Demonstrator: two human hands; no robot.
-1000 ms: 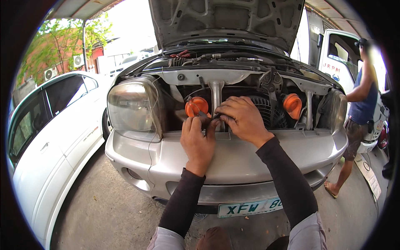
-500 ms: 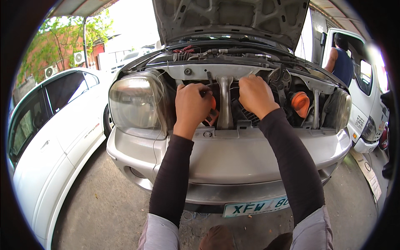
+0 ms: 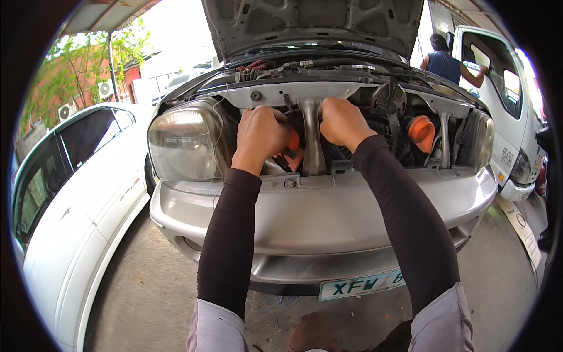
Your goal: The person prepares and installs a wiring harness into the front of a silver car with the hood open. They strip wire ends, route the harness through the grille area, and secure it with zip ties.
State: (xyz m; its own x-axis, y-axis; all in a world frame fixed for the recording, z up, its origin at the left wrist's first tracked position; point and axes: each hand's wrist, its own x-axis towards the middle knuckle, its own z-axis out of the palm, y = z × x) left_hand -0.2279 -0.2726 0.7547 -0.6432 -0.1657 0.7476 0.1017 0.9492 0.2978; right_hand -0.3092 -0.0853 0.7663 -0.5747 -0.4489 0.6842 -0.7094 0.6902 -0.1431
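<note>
Both my hands reach into the open front of a silver car (image 3: 375,217), over its bumper. My left hand (image 3: 262,134) is closed, its fingertips turned inward and mostly hidden, just left of the upright metal brace (image 3: 311,141). Partly behind it shows an orange horn-shaped part (image 3: 295,155). My right hand (image 3: 345,123) is curled closed against the brace's right side, near its top. Whatever either hand pinches is hidden. Right of my right hand sits the hood latch (image 3: 389,100), and beyond it another orange horn-shaped part (image 3: 420,132).
The hood (image 3: 311,26) is raised overhead. A cloudy headlight (image 3: 182,144) is at left, with a thin wire (image 3: 219,132) hanging beside it. A white car (image 3: 82,217) stands on the left. At right, a person (image 3: 444,63) in a dark sleeveless top is by a white van (image 3: 504,141).
My right hand has come left and down, close against the brace. My left hand stays closed near the orange part. The person by the van has moved, one arm now stretched toward it.
</note>
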